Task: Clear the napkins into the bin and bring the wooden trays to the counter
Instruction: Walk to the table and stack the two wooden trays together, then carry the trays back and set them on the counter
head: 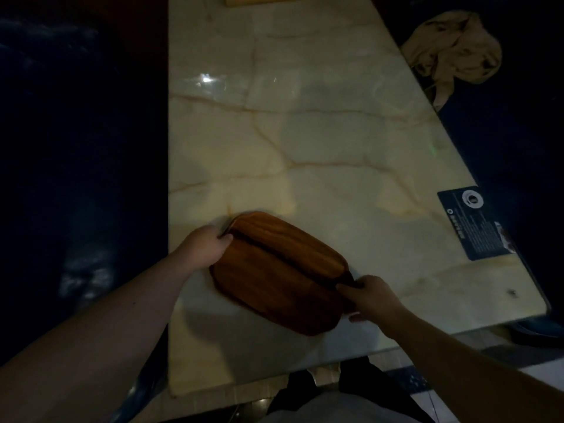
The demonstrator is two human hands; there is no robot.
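Both hands (pixel 203 247) (pixel 370 296) clamped on wooden trays (pixel 274 279)

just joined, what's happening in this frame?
A person is gripping wooden trays, apparently two stacked, at opposite ends: left hand on the far-left end, right hand on the near-right. The trays are at the near end of a marble table. No napkins are visible on it. A crumpled beige cloth lies beyond its right edge.

dim restaurant, marble table (pixel 305 132), table card (pixel 476 224)
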